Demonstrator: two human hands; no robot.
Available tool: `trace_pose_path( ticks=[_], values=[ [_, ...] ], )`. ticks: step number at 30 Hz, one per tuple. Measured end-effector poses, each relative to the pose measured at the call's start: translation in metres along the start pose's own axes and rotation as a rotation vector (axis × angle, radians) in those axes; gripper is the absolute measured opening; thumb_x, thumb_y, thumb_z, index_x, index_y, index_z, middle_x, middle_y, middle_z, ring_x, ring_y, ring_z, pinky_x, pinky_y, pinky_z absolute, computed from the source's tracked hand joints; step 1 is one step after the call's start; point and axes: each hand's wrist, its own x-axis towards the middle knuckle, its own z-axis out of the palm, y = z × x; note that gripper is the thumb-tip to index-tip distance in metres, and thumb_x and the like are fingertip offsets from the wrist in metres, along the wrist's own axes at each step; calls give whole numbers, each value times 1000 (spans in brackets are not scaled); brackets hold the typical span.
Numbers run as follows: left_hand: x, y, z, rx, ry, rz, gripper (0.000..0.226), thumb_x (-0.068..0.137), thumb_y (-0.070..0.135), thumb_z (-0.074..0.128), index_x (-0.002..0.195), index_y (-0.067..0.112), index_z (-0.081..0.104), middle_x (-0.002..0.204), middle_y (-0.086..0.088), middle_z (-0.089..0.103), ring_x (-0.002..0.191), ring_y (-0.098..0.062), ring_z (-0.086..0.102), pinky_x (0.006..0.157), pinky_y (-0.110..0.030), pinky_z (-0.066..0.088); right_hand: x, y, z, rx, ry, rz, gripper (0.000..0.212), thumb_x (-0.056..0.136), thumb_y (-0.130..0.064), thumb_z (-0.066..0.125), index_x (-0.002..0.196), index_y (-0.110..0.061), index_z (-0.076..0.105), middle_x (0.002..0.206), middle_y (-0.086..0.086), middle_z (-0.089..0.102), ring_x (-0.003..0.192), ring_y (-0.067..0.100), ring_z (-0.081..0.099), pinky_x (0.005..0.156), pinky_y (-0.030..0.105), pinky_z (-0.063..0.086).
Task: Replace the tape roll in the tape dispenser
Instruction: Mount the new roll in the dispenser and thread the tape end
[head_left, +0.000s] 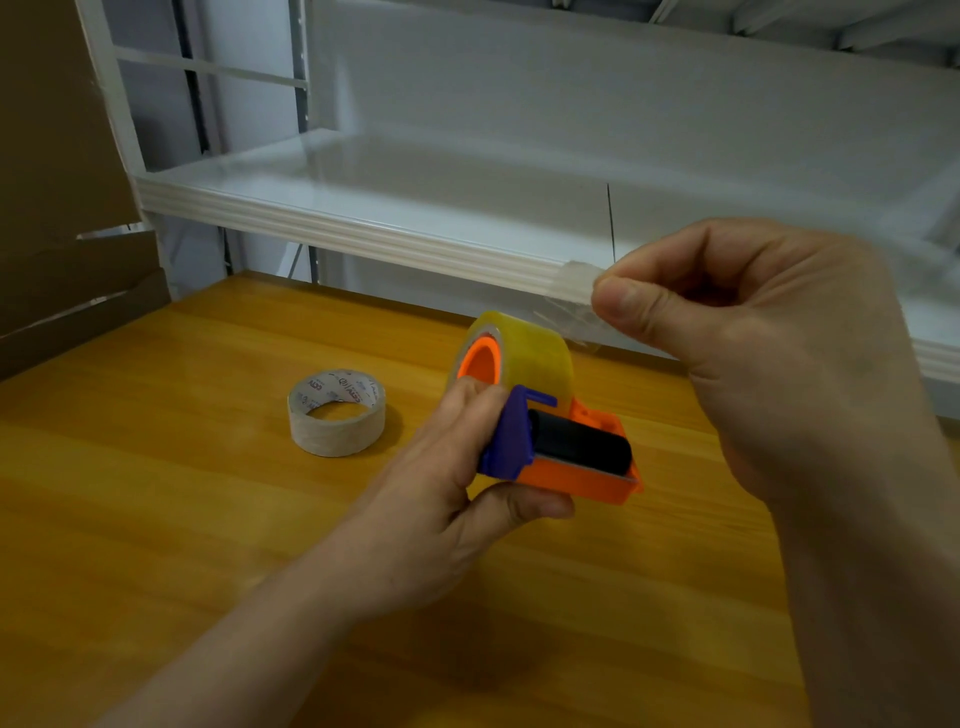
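**New roll seated, tape end pulled free but not yet threaded**

Nearest the camera, low on the left, a bare forearm runs up across the honey-coloured wooden tabletop (156, 519) to the left hand (441, 499). Going from the left side, brown cardboard panels (62, 208) stand at the table's far edge, and a white metal shelf unit (363, 228) runs along behind the table.

Further right on the wood, apart from both hands, lies a whitish tape roll with a printed cardboard core (336, 413), flat on its side. By its position it looks like the roll taken out, though that is only a reading.

Just beside it to the right, the left hand is clenched around the orange plastic tape dispenser with a purple side piece and a black roller (566, 452), holding it above the table, thumb beneath and fingers along the near side. A yellowish clear tape roll (530, 353) sits on the dispenser's orange hub, so the new roll appears to be mounted.

Furthest right, the right hand (769, 343) pinches the loose clear tape end (571, 306) between thumb and forefinger, drawn up and away from the roll.

As a judgement, the swap itself is mostly done. What seems left is to lead the free end down over the black roller to the cutting edge, and press it in place; the strip could stick to itself or to the fingers on the way.
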Motion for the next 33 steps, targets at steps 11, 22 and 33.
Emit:
trace_pose_path(
  ticks=[11,22,33],
  values=[
    [1,-3,-5,-21,37,-6,38,91,48,61,126,33,57,125,-1,57,120,-23,57,100,-42,49,-3,-7,1,-59,-36,-37,14,73,-25,86,68,-30,74,70,-19,75,64,-2,69,58,10,50],
    [0,-4,-6,-258,44,-70,45,83,57,65,124,37,59,119,12,64,115,-13,63,91,-21,50,-3,-7,-5,-135,-95,-40,7,68,-31,84,71,-30,77,82,-19,78,85,2,74,86,38,60],
    [0,-5,-8,-269,51,-79,36,82,60,64,115,47,61,115,9,63,112,-15,63,90,-24,51,-4,-15,-9,-90,-131,-92,12,63,-37,83,72,-32,76,81,-21,77,81,-2,72,76,17,57]
  ],
)
